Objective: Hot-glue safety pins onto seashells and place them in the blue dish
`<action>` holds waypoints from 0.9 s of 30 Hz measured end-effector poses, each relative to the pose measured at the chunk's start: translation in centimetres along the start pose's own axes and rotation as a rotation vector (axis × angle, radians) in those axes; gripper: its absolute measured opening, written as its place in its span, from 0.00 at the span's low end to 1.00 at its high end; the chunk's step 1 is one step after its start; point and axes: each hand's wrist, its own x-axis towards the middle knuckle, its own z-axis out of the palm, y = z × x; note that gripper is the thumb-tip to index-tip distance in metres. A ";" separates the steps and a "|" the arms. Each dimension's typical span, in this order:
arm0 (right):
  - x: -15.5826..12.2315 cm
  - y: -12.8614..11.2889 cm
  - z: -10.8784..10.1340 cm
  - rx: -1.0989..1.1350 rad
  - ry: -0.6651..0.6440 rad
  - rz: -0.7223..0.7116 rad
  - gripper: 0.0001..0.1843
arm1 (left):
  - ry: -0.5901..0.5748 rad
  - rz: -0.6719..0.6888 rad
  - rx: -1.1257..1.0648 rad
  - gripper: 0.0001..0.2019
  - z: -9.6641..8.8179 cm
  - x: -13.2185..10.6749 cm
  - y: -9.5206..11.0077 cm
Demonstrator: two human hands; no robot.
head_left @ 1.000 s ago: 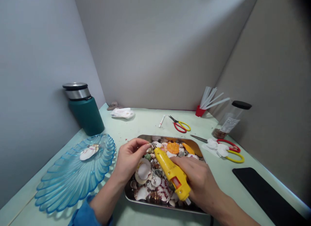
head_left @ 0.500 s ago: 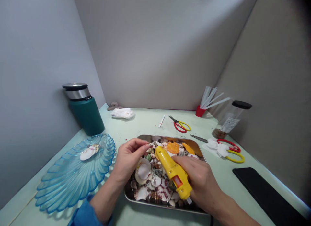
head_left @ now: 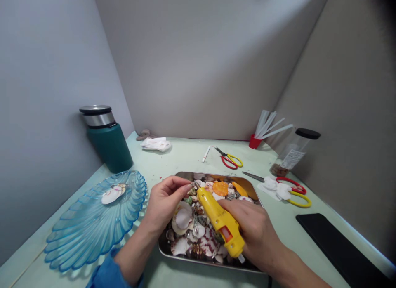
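My right hand (head_left: 252, 230) grips a yellow glue gun (head_left: 220, 220), its nozzle pointing up-left toward my left fingertips. My left hand (head_left: 163, 203) is closed in a pinch on something small that I cannot make out, right at the gun's tip. Both hands hover over a metal tray (head_left: 204, 261) heaped with several seashells (head_left: 198, 228), white, orange and patterned. A blue shell-shaped glass dish (head_left: 89, 222) lies to the left with a few white shells (head_left: 113, 194) in it.
A green flask (head_left: 107, 139) stands at back left. Crumpled tissue (head_left: 156, 144), a white stick (head_left: 206, 154), two pairs of red-and-yellow scissors (head_left: 230, 160), a red cup of glue sticks (head_left: 262, 133), a black-lidded jar (head_left: 292, 154) and a black phone (head_left: 337, 246) lie around.
The glue gun shifted slightly, its rear end dropping a little toward me. My left pinch stays at the nozzle tip.
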 end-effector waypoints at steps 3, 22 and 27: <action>-0.1 0.1 0.0 0.010 0.007 0.011 0.14 | 0.013 -0.003 0.007 0.05 0.0 0.0 0.0; -0.2 0.0 0.1 -0.008 -0.008 0.038 0.14 | 0.032 -0.051 -0.035 0.06 0.1 0.1 0.2; -0.1 0.1 0.0 -0.026 -0.001 0.032 0.16 | 0.028 -0.048 -0.041 0.07 0.2 0.1 0.2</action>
